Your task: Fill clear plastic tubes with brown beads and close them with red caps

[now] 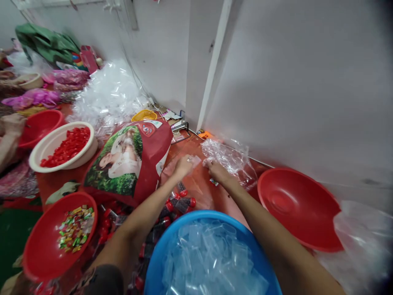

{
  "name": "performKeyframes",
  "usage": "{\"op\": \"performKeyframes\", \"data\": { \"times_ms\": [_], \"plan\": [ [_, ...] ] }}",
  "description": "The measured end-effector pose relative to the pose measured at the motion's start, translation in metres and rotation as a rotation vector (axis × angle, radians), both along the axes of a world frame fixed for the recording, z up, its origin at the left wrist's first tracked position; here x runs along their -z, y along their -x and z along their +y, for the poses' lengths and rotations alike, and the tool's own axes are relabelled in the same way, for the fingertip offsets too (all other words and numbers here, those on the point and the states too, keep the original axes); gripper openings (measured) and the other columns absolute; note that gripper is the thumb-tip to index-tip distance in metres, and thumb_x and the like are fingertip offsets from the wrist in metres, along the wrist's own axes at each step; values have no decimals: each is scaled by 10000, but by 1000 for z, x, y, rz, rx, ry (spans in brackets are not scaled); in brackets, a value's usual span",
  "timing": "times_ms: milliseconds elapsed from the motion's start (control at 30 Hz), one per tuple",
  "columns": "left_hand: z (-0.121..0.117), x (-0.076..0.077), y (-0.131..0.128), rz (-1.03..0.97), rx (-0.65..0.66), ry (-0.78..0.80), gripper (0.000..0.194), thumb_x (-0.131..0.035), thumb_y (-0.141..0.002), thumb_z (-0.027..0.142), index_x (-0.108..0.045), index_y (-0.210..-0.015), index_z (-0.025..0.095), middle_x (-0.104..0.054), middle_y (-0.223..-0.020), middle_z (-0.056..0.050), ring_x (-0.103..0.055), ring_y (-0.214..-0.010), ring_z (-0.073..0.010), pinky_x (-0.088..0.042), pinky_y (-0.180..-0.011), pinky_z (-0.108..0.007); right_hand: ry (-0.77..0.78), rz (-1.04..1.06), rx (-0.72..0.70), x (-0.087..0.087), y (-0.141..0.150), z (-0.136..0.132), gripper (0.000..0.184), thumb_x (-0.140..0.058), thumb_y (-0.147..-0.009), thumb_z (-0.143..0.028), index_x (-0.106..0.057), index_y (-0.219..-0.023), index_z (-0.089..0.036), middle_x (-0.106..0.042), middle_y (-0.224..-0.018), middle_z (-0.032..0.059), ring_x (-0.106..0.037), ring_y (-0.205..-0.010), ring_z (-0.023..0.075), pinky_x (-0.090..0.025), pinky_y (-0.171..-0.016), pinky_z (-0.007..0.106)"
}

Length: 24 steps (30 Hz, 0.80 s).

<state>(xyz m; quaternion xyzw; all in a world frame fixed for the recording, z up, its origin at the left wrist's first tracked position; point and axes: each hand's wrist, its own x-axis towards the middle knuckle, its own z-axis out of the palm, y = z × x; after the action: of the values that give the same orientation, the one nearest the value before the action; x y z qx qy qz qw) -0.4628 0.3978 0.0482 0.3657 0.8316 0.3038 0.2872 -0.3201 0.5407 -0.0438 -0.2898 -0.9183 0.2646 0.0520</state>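
Note:
Both my arms reach forward past a blue basin [156,250] heaped with clear plastic pieces [211,258]. My left hand [183,167] is closed, with a thin piece of clear plastic film [194,161] sticking out from its fingers. Just to the right, my right hand [217,171] pinches the edge of a crumpled clear plastic bag [229,157] lying by the wall. A small gap separates the hands. Several small bottles with red caps [181,203] and dark contents lie below my left forearm, partly hidden by it.
A red basin [291,200] stands at right; another with wrapped sweets [75,229] is at lower left. A cream basin [89,149] holds red caps [67,147]. A printed red sack [153,164] lies beside my left arm. Another person's arm [10,135] shows at far left.

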Motion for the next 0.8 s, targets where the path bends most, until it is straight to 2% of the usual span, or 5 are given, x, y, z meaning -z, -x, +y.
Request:
{"op": "performKeyframes", "data": {
  "times_ms": [200,433,600,700,800],
  "plan": [
    [-116,-79,-71,-565,540,-101,342,-600,-849,479,-664,-1016,188,-652,-893,-34,-605,-761,-138,-492,-696,-247,33,220,80,-51,-33,-18,303,-499,-804,-232,-623,-1074,-170,-661,-1184,131,-617,-1076,251,-481,-925,376],
    [-154,-100,-89,-379,1182,82,501,-748,-714,436,-676,-1188,291,-572,-1313,-65,-496,-1278,-297,-448,-973,-373,586,362,261,-145,-130,-102,508,-570,-850,-498,-578,-1288,-240,-708,-1131,89,-715,-845,211,-601,-751,360],
    [-78,-90,-33,15,518,37,176,-549,-839,274,-710,-831,201,-697,-817,-20,-646,-811,-181,-487,-802,-292,579,405,581,-141,-176,-131,626,-651,-783,-545,-558,-1328,-250,-708,-1150,100,-728,-852,230,-615,-779,366],
    [-7,-51,16,279,-69,-140,250,-436,-895,227,-670,-959,169,-690,-954,-60,-627,-912,-183,-476,-851,-287,462,472,775,-130,-185,-140,622,-648,-781,-553,-552,-1332,-278,-667,-1246,76,-691,-1027,264,-592,-885,401],
    [56,-2,60,362,-236,-97,356,-444,-889,153,-581,-1216,172,-618,-1196,-113,-566,-1130,-206,-436,-965,-303,449,517,866,-124,-198,-153,559,-636,-790,-549,-573,-1294,-313,-674,-1239,41,-687,-1040,264,-597,-897,401]
  ]
}}
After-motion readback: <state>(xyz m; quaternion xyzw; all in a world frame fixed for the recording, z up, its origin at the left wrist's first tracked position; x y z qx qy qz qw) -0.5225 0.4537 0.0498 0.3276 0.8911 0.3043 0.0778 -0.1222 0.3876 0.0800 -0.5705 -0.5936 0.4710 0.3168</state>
